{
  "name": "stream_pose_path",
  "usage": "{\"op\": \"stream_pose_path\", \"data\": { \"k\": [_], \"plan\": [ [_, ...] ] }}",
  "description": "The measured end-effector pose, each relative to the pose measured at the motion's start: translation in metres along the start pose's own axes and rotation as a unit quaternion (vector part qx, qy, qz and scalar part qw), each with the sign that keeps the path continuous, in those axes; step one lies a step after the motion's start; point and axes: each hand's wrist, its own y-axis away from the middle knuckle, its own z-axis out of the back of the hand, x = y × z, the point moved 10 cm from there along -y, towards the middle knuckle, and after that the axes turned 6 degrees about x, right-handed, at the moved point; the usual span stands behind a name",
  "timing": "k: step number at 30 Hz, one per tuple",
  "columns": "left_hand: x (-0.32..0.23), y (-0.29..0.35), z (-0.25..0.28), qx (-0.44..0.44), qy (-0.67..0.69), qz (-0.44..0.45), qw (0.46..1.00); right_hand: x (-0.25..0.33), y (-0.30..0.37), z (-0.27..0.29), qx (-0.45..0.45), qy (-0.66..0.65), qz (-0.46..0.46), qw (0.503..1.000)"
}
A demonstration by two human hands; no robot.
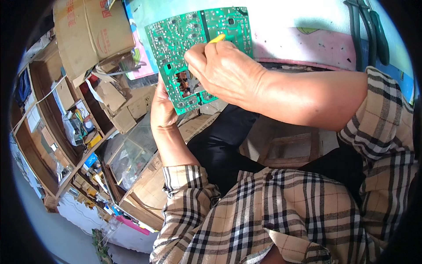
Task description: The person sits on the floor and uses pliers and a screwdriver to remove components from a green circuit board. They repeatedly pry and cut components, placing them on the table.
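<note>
A green circuit board (176, 39), dotted with solder joints, is held up tilted, its far edge over the table. My left hand (163, 108) grips it by the lower left edge, with most of the fingers hidden behind the board. Over the middle of the board, my right hand (226, 70) is closed around a tool with a yellow handle (218, 38), whose end sticks out above the fingers. The tool's working tip is hidden by the hand, so its kind is unclear. Copper-coloured parts (183, 83) show through a cutout near the board's lower left.
Dark-handled pliers (379, 39) lie at the far right of the table (299, 46), which has a pink and white cover. A cardboard box (94, 33) stands at the upper left. Wooden shelves (52, 119) with boxes and bags fill the left side. A wooden stool (288, 149) stands below.
</note>
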Motion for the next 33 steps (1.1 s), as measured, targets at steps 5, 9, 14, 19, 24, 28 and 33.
{"op": "stream_pose_path", "data": {
  "k": [5, 9, 14, 19, 24, 28, 33],
  "plan": [
    [-0.007, -0.006, -0.007, -0.007, -0.025, -0.018, 1.0, 0.008, -0.002, -0.006, 0.006, 0.029, 0.024, 0.999],
    [-0.008, -0.01, -0.006, 0.001, -0.035, -0.028, 0.999, 0.003, -0.002, -0.01, 0.044, 0.018, 0.013, 0.999],
    [-0.017, -0.001, -0.022, 0.012, -0.014, -0.044, 0.999, -0.007, -0.011, -0.018, 0.153, -0.306, 0.023, 0.939],
    [-0.023, -0.008, -0.03, 0.005, -0.02, -0.068, 0.997, 0.004, 0.009, -0.051, 0.469, -0.464, 0.01, 0.751],
    [-0.025, -0.001, -0.042, 0.089, -0.017, -0.073, 0.993, 0.021, 0.017, -0.067, 0.523, -0.579, -0.024, 0.626],
    [-0.023, 0.003, -0.035, 0.069, -0.029, -0.067, 0.995, 0.017, 0.014, -0.051, 0.514, -0.6, 0.017, 0.613],
    [-0.022, 0.007, -0.029, 0.049, -0.013, -0.053, 0.997, 0.019, 0.014, -0.049, 0.506, -0.631, 0.022, 0.588]
  ]
}}
